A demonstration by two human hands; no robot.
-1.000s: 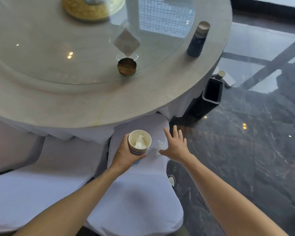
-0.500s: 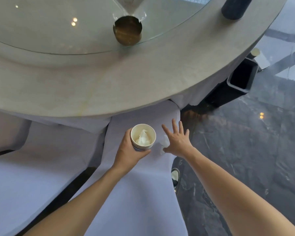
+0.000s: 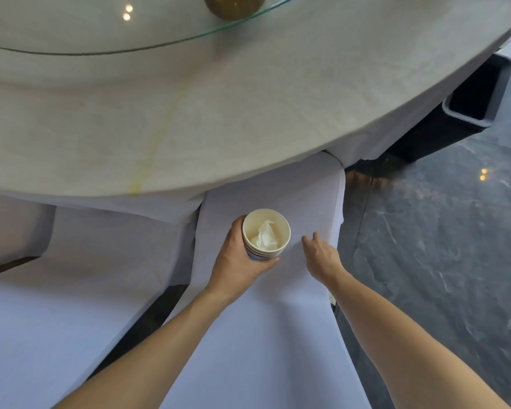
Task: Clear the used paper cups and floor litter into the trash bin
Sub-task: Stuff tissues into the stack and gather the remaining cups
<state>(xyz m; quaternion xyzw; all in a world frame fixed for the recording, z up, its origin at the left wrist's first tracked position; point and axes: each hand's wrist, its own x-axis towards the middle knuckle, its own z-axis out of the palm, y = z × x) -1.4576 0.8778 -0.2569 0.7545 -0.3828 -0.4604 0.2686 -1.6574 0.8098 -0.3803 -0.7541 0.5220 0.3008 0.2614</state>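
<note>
My left hand point(image 3: 233, 262) grips a stack of nested paper cups point(image 3: 261, 252) held upright just above a white-covered chair seat point(image 3: 263, 335). A crumpled white tissue point(image 3: 267, 236) sits inside the top cup. Just right of the cups, my right hand point(image 3: 322, 256) presses on the seat with its fingers curled down over the spot where a loose tissue lay. That tissue is hidden under the hand. The black rectangular trash bin point(image 3: 455, 115) stands open on the floor at the upper right, partly under the table edge.
The round table point(image 3: 189, 113), with a glass turntable point(image 3: 101, 33) and a gold dish point(image 3: 233, 7), overhangs the chair. A second white-covered chair point(image 3: 71, 290) stands to the left. Dark marble floor point(image 3: 440, 261) stretches between the chair and the bin. A pale scrap point(image 3: 332, 299) shows beside my right forearm.
My view has dropped closer to the chair. My right hand went from spread beside the loose tissue to curled down over it, and the tissue is out of sight. The cups stayed in my left hand.
</note>
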